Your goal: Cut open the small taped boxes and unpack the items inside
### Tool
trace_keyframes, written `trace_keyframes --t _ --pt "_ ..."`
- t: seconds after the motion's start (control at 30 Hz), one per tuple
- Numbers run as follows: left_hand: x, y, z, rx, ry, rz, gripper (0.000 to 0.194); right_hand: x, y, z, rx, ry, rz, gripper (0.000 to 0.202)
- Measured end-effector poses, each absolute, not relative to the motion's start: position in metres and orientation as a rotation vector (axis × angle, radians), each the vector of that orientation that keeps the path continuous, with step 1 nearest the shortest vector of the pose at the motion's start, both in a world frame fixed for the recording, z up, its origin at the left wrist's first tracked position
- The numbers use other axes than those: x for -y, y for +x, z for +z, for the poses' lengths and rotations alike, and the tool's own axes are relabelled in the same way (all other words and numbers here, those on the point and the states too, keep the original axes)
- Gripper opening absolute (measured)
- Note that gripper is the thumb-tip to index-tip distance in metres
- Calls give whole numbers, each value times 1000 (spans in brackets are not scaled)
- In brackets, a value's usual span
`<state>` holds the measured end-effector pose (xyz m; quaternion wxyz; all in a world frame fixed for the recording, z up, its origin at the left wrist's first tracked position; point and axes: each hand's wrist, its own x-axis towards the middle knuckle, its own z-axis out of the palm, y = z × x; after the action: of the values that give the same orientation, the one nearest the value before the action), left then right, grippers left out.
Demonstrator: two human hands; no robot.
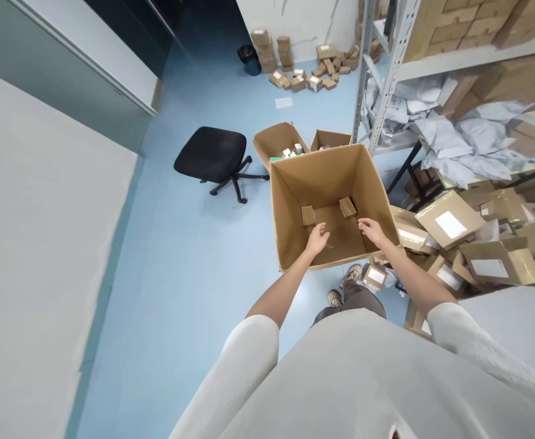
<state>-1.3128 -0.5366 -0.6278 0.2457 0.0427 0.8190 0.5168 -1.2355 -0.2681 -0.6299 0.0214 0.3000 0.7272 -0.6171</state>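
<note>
A large open cardboard box (329, 171) stands in front of me. Inside, on its floor, are two small brown boxes: a left box (308, 215) and a right box (348, 207). My left hand (317, 239) reaches over the near side, just below the left box in view, fingers loosely bent and apart, holding nothing visible. Over the same side, to the right, my right hand (371, 230) is near the right inner wall. Its fingers are slightly bent and apart, with nothing seen in them. Neither hand appears to touch the small boxes.
Two other open cartons, including one with small items (279, 139), stand behind the large box. A black chair (215, 152) is left of it. Parcels (450, 222) pile up at right beneath a metal rack (393, 79). Small boxes (313, 79) and a bin (249, 60) are by the wall.
</note>
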Motion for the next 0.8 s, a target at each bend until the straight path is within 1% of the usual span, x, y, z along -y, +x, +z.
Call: trace_keyframes --t 0.23,0.33,0.47,0.57,0.7,0.8 --pt "511 -1375 -706 -2252 -37 1315 43 241 -1310 -718 -2228 904 -1765 29" --pt "499 -1393 -736 -2232 -102 1279 42 231 -1337 -751 -2215 942 -1713 23" --pt "490 -1415 -780 -2175 -130 1255 42 221 -1370 -800 -2243 1002 -1535 19" --pt "484 -1434 -830 -2157 -98 1253 41 213 -1394 -855 -2267 1018 -1380 25" --pt "475 -1455 -914 -2137 -82 1282 41 200 -1420 -947 -2320 968 -1192 32" --pt "470 -1462 -973 -2105 -84 1278 40 190 -1437 -1013 -2355 930 -1065 33"
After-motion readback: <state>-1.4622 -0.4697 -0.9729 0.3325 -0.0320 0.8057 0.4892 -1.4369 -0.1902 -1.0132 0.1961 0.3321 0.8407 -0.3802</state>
